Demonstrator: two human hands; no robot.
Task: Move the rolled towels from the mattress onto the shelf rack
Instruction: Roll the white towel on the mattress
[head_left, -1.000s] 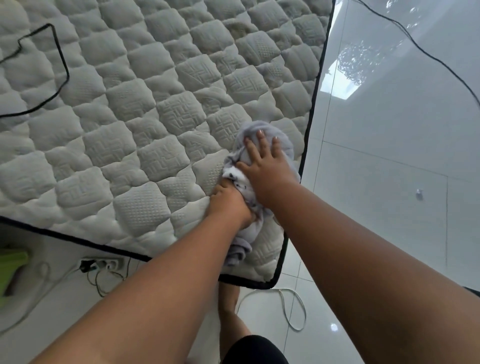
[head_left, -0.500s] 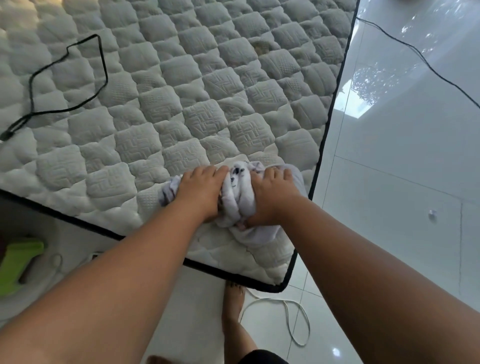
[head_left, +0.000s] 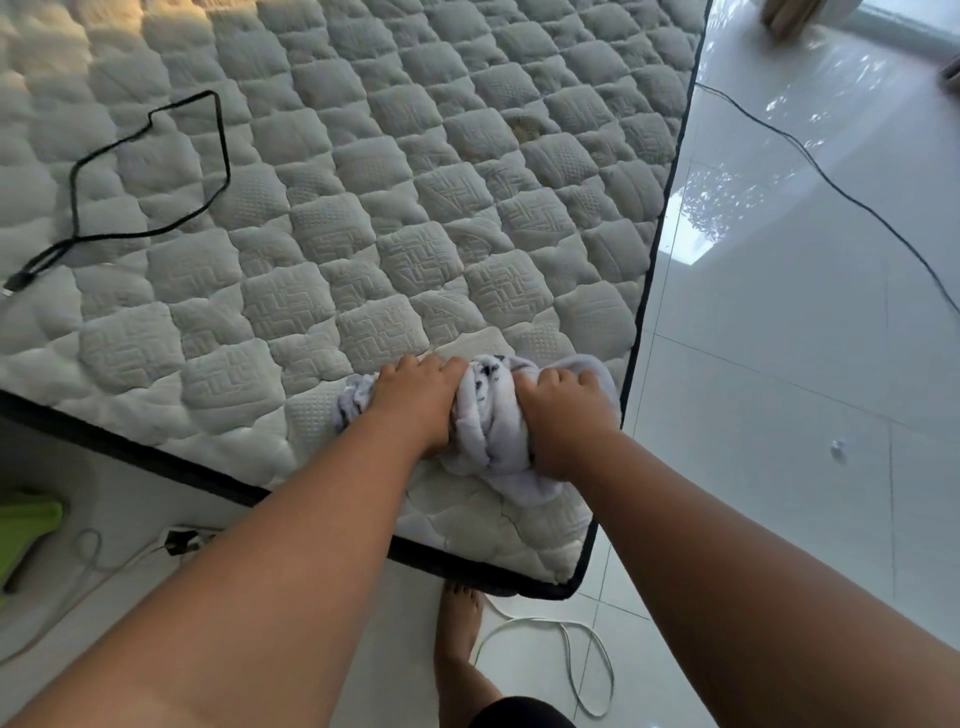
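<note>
Both hands — left hand (head_left: 415, 400) and right hand (head_left: 563, 415) — close around a pale rolled towel (head_left: 488, 415) lying at lower centre of the frame, near the mattress (head_left: 363, 208) corner. Black cable (head_left: 156, 171) loops at upper left — well apart.

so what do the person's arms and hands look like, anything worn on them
Both arms are bare from the hands up to the frame edge: no sleeves show. The left hand and right hand wear no gloves, and no rings, watch or bracelets can be seen on the fingers or wrists. Nails look short and plain. No markings or cables on either arm.
</note>
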